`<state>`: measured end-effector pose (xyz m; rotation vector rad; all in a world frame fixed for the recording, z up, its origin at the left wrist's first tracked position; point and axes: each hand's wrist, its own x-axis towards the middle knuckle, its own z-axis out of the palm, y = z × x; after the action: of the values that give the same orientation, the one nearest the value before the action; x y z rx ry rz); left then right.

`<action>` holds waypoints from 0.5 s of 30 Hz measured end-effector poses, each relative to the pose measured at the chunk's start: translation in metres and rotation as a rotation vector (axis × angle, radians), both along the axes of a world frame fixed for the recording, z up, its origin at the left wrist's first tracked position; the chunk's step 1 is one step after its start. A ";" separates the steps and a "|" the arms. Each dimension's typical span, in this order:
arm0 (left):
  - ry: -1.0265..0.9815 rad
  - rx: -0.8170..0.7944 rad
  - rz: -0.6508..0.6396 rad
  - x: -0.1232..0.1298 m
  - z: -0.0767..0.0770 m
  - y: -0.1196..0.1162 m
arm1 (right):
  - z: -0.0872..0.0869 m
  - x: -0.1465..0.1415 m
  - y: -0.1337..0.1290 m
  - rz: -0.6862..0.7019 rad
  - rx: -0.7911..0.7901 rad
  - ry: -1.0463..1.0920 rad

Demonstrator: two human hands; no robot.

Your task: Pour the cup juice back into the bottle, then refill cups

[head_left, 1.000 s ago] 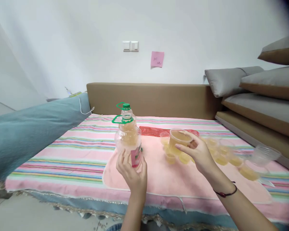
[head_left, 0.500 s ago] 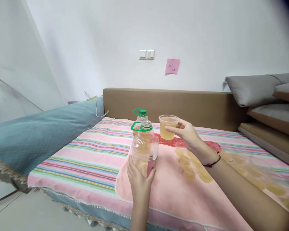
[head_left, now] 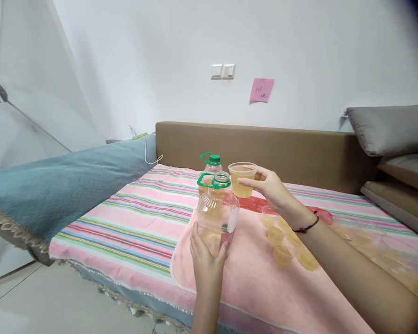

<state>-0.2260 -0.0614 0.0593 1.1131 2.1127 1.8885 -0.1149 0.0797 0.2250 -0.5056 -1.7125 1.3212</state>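
My left hand (head_left: 208,248) is wrapped round the lower part of a clear plastic bottle (head_left: 218,208), which stands uncapped on a pink mat with a green ring handle at its neck. Pale yellow liquid shows in its lower part. In my right hand (head_left: 273,185) is a clear plastic cup (head_left: 243,182) of yellow liquid, held nearly level beside the bottle's mouth. Right behind stands a second bottle (head_left: 214,168) with a green cap, partly hidden by the first.
Several cups of yellow liquid (head_left: 282,255) stand on the pink mat (head_left: 254,287) under my right forearm, with more blurred ones at far right. A red plastic sheet (head_left: 252,203) lies behind them. Grey cushions (head_left: 390,130) are piled by the brown backrest (head_left: 264,146).
My view has shifted, so the scene sits further right. The cup is now closer to the uncapped bottle's mouth; my left hand keeps its hold on the bottle.
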 end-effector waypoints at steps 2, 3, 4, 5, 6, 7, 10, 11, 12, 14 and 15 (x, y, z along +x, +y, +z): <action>0.016 -0.011 0.001 -0.001 -0.001 0.000 | 0.001 0.000 -0.001 0.012 -0.001 -0.004; 0.023 -0.016 -0.005 -0.002 -0.002 0.000 | 0.001 0.000 -0.002 0.016 0.000 -0.007; 0.026 -0.019 -0.011 -0.003 -0.003 0.000 | 0.002 0.000 -0.002 0.016 0.004 -0.011; 0.026 -0.018 -0.016 -0.004 -0.004 0.000 | 0.002 0.000 -0.002 0.014 0.010 -0.019; 0.023 -0.014 -0.020 -0.004 -0.005 0.000 | 0.003 0.000 -0.002 0.012 0.020 -0.030; 0.017 -0.008 -0.023 -0.005 -0.005 0.000 | 0.004 0.001 -0.002 0.012 0.033 -0.044; 0.004 0.011 -0.036 -0.005 -0.006 0.000 | 0.005 0.001 -0.003 0.018 0.059 -0.087; 0.003 0.015 -0.042 -0.005 -0.007 0.000 | 0.006 0.002 -0.003 0.017 0.060 -0.093; 0.000 0.016 -0.042 -0.004 -0.007 0.000 | 0.006 0.002 -0.003 0.013 0.059 -0.094; -0.006 0.011 -0.042 -0.004 -0.007 0.000 | 0.007 0.002 -0.003 0.010 0.058 -0.097; -0.010 0.007 -0.041 -0.003 -0.007 0.000 | 0.007 0.003 -0.003 0.011 0.061 -0.101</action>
<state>-0.2293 -0.0614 0.0526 1.1369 2.0636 1.8814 -0.1122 0.0767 0.2318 -0.5367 -1.8349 1.2656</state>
